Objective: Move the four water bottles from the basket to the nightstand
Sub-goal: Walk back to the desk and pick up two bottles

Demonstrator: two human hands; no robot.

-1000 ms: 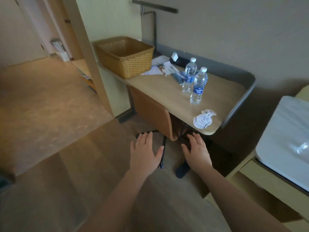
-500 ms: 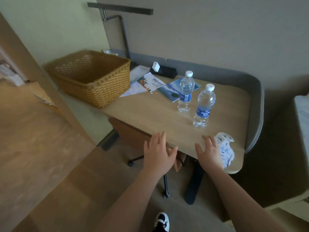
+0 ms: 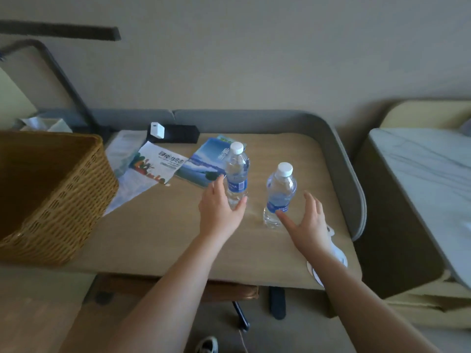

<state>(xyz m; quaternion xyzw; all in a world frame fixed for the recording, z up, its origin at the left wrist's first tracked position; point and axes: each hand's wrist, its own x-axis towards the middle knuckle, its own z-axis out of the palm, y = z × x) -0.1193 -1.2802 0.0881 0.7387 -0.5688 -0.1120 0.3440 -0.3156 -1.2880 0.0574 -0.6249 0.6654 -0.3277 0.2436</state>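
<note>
Two clear water bottles with white caps and blue labels stand upright on the wooden desk (image 3: 158, 240). My left hand (image 3: 219, 212) is open around the base of the left bottle (image 3: 237, 171), thumb and fingers on either side, not closed on it. My right hand (image 3: 305, 225) is open beside the right bottle (image 3: 280, 192), its thumb touching the label. The woven basket (image 3: 63, 200) stands at the desk's left end; its inside is dark and I cannot see what it holds.
Brochures (image 3: 158, 164) and a black box with a white charger (image 3: 173, 132) lie at the desk's back. A grey padded rim (image 3: 351, 179) wraps the desk's right side. A white marble-topped surface (image 3: 428, 179) is to the right. A chair is tucked under the desk.
I have stepped closer to the desk. Both hands moved forward from the desk's front edge up to the two bottles.
</note>
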